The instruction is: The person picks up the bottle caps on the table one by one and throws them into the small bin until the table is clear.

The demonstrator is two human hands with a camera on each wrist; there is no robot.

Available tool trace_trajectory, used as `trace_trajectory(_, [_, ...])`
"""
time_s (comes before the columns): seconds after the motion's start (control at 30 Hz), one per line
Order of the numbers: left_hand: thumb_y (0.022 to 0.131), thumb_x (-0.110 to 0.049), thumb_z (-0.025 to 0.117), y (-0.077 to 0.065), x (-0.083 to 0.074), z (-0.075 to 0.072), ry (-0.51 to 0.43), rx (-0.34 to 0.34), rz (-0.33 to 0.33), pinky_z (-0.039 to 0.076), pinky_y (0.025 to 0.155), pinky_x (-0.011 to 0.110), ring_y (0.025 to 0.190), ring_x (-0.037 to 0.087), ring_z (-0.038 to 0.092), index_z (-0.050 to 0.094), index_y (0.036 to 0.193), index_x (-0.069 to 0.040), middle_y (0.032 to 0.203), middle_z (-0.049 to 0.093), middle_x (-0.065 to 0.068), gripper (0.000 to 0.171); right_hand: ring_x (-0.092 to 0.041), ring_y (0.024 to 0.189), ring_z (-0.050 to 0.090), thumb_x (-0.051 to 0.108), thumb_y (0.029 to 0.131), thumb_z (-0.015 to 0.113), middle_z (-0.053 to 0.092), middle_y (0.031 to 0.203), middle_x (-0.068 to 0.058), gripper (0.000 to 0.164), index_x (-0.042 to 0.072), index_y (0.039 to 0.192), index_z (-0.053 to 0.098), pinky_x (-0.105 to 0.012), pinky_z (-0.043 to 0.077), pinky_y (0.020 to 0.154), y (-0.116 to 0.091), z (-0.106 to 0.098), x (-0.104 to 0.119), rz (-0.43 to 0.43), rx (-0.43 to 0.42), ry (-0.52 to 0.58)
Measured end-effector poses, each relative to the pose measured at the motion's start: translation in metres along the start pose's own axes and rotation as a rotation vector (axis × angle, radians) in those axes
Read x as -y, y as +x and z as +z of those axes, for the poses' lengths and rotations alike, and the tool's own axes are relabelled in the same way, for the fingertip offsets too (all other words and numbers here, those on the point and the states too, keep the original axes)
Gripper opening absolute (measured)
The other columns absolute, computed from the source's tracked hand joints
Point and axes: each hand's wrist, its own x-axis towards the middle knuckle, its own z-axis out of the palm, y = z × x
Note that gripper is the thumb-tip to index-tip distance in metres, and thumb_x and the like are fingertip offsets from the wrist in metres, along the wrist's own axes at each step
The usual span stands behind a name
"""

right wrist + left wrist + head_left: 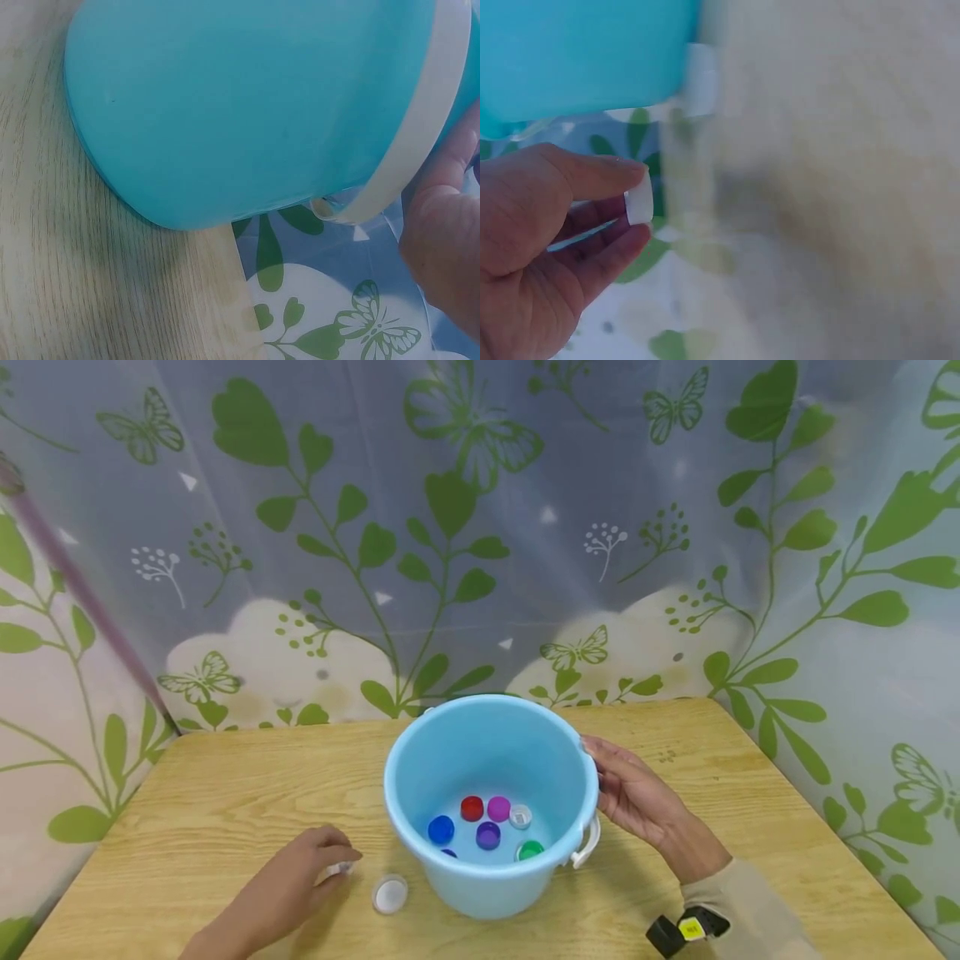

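A light blue bucket stands upright on the wooden table, with several bottle caps on its floor. Among these are a red cap, a blue cap and a green cap. At the bucket's right side my right hand holds the rim. Low and to the left of the bucket, my left hand pinches a white bottle cap between thumb and fingers. Another white cap lies on the table between that hand and the bucket.
The wooden table reaches back to a curtain printed with leaves and butterflies, which also hangs at both sides. A white bucket handle hangs at the bucket's right front. My right wrist wears a black strapped device.
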Motion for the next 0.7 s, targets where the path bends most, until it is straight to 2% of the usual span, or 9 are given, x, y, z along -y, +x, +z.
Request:
trace_trajectory(0.13, [0.08,-0.003,0.076,0.01,-0.012,-0.02,0.031,-0.121,-0.058,0.054,0.069,0.027,0.086,0.012,0.057,0.073,0.1,-0.01,0.099,0.059,-0.006,0.022,-0.014,0.094,0.064,0.014,0.106,0.033,0.061,0.105,-0.008,0.031,0.006,0.119,0.06,-0.029,0.053,0.086,0.001,0.001,0.0,0.0,-0.014,-0.002])
trace_trajectory(0.23, [0.078,-0.002,0.077,0.019,-0.022,-0.035,0.045,-0.241,-0.06,0.053,0.066,0.028,0.086,0.014,0.057,0.073,0.1,-0.008,0.098,0.061,-0.003,0.024,-0.014,0.093,0.064,0.013,0.106,0.033,0.062,0.105,-0.008,0.031,0.007,0.118,0.06,-0.029,0.053,0.086,0.001,0.001,-0.001,-0.001,-0.022,-0.005])
trace_trajectory(0.37, [0.076,0.0,0.078,0.033,-0.034,-0.054,0.052,-0.375,0.022,0.054,0.064,0.03,0.089,0.017,0.058,0.072,0.101,-0.006,0.1,0.061,0.001,0.026,-0.015,0.093,0.065,0.014,0.106,0.033,0.062,0.105,-0.008,0.031,0.006,0.118,0.06,-0.029,0.053,0.085,0.001,0.001,0.0,0.001,-0.03,-0.011])
trace_trajectory(0.47, [0.075,0.001,0.079,0.047,-0.047,-0.065,0.042,-0.428,0.109,0.055,0.066,0.031,0.092,0.017,0.058,0.072,0.102,-0.005,0.102,0.061,0.001,0.029,-0.015,0.093,0.065,0.015,0.106,0.033,0.062,0.105,-0.008,0.031,0.006,0.119,0.06,-0.029,0.053,0.085,0.001,0.001,0.0,0.001,-0.024,-0.01])
trace_trajectory(0.6, [0.072,0.004,0.079,0.065,-0.066,-0.075,-0.008,-0.456,0.241,0.057,0.068,0.031,0.093,0.019,0.059,0.072,0.104,-0.004,0.104,0.062,0.004,0.034,-0.015,0.093,0.065,0.015,0.106,0.032,0.062,0.105,-0.008,0.031,0.006,0.119,0.059,-0.028,0.053,0.085,0.001,0.001,0.0,-0.003,-0.011,-0.006])
trace_trajectory(0.7, [0.072,0.005,0.079,0.076,-0.08,-0.075,-0.03,-0.433,0.325,0.057,0.072,0.032,0.095,0.021,0.06,0.072,0.104,-0.004,0.104,0.062,0.006,0.033,-0.015,0.094,0.065,0.015,0.106,0.031,0.062,0.105,-0.008,0.032,0.005,0.12,0.059,-0.028,0.053,0.085,0.001,0.0,-0.001,-0.005,0.0,0.0])
